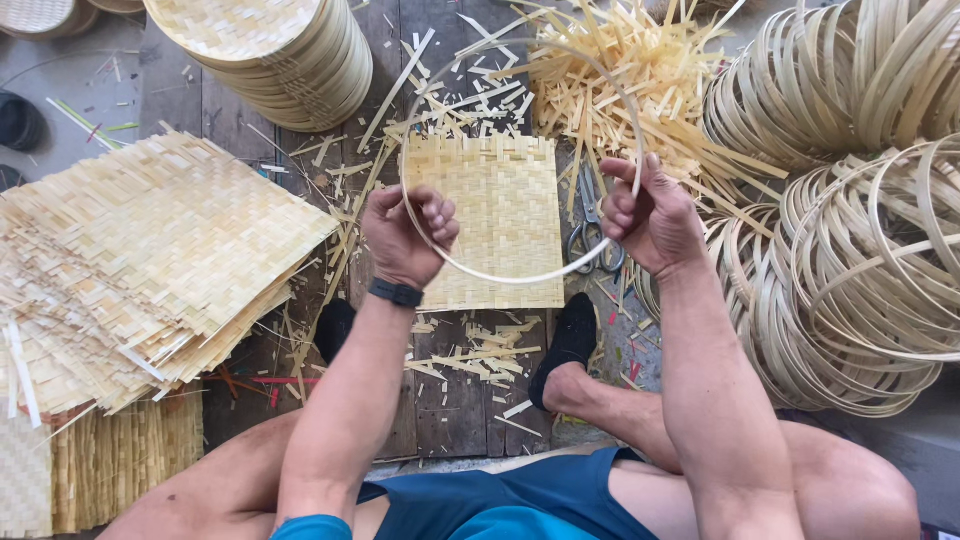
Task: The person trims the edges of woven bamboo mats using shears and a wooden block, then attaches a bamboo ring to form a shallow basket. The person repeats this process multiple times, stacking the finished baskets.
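My left hand (408, 235) and my right hand (648, 215) each grip one side of a thin round bamboo hoop (520, 278), held level above a square woven bamboo mat (495, 215) that lies on the dark wooden boards. The hoop's far arc rises over the mat's top edge. A black band sits on my left wrist. A pair of grey scissors (592, 235) lies just right of the mat, partly under my right hand.
A stack of woven mats (140, 260) lies at left. Finished round woven lids (275, 50) are piled at top left. Heaps of bamboo hoops (860, 250) fill the right side. Cut bamboo strips (640, 70) litter the boards. My feet in black socks (572, 340) rest below the mat.
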